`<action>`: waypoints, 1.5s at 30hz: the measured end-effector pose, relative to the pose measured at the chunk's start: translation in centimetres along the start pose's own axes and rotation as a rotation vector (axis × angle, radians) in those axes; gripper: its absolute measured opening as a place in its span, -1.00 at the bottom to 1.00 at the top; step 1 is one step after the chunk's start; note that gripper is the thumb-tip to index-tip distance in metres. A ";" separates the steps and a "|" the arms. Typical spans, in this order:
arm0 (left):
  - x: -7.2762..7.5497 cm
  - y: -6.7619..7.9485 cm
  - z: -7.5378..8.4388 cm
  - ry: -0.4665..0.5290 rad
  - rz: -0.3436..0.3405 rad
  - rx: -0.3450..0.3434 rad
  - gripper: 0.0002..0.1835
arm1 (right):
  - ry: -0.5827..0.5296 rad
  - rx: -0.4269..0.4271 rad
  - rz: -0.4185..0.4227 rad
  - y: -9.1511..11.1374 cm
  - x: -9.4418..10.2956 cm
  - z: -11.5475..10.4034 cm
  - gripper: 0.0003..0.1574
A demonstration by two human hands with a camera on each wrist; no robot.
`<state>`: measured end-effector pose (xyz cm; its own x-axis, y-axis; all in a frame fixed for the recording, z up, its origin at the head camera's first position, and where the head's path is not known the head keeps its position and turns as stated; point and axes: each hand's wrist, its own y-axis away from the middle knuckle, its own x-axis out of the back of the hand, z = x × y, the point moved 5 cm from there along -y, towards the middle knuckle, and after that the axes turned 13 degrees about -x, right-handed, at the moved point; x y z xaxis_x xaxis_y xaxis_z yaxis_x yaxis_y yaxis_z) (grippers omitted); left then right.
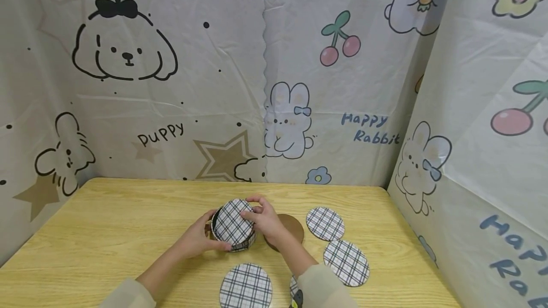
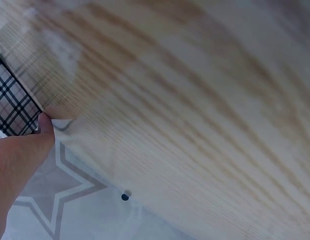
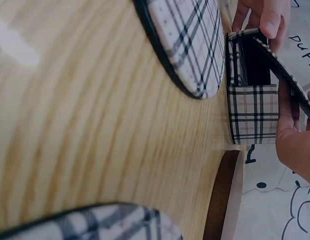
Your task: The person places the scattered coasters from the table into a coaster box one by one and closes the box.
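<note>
A round plaid coaster holder [image 1: 249,243] with a black inside stands at the middle of the table. My left hand [image 1: 198,240] grips its side, thumb at the near edge; the left wrist view shows only part of this hand [image 2: 25,155] beside the plaid wall. My right hand [image 1: 266,220] pinches a plaid coaster [image 1: 233,220] over the holder's mouth. In the right wrist view that coaster [image 3: 285,75] tilts above the holder [image 3: 254,117], whose wall has a cut-out. Part of the holder is hidden by the coaster and fingers.
Right of the holder, a brown disc [image 1: 295,228] lies partly behind my right forearm. Two plaid coasters [image 1: 325,223] lie further right, their edges close together. Another plaid coaster [image 1: 246,289] lies in front, and one more [image 1: 293,285] is mostly covered by my sleeve. Printed curtains [image 1: 222,84] hang behind the table.
</note>
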<state>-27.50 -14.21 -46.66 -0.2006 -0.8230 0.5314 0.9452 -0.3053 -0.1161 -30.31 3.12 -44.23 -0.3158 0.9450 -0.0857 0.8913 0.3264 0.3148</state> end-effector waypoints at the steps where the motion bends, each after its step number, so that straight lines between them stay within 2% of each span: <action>1: 0.0 0.0 0.0 -0.002 0.000 0.000 0.16 | -0.002 0.000 0.000 0.0 -0.1 0.0 -0.44; 14: 0.0 0.0 0.0 0.005 -0.004 -0.005 0.16 | 0.048 -0.002 -0.007 0.1 -0.7 -0.1 -0.48; 22: 0.0 0.0 0.0 -0.007 -0.002 -0.006 0.15 | 0.223 0.052 0.109 0.0 -0.2 -0.5 -0.55; 31: 0.0 -0.1 -0.1 -0.011 -0.001 -0.006 0.15 | 0.428 0.118 0.146 -0.1 0.1 -1.0 -0.58; 38: 0.0 0.0 0.0 0.011 -0.004 0.000 0.13 | 0.463 0.135 0.130 0.1 0.3 -1.1 -0.59; 45: 0.1 0.0 0.2 0.006 -0.005 -0.001 0.13 | 0.509 0.117 0.144 0.1 0.7 -1.0 -0.58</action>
<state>-27.52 -14.20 -46.47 -0.2071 -0.8245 0.5265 0.9439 -0.3099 -0.1139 -30.76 3.79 -43.34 -0.2799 0.8590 0.4286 0.9582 0.2224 0.1801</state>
